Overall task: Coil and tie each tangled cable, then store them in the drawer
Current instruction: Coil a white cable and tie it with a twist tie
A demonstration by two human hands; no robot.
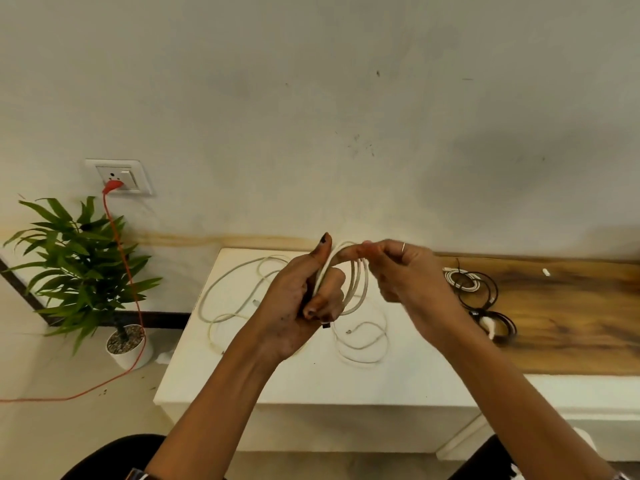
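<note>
The white cable (356,282) looks like smooth, matt plastic. Under it, the white cabinet top (277,372) is smooth and matt. Right of that top, the wooden board (568,327) shows dark grain with a slight sheen; its black cable coil (483,289) looks glossy.

Both forearms are bare to the bottom edge of the view. The left hand (294,306) has dark polish on its nails, chipped in places. The right hand (408,271) wears a thin, pale ring (403,247) on one finger. Dark trousers (114,455) cover the knees at the lower corners.
</note>
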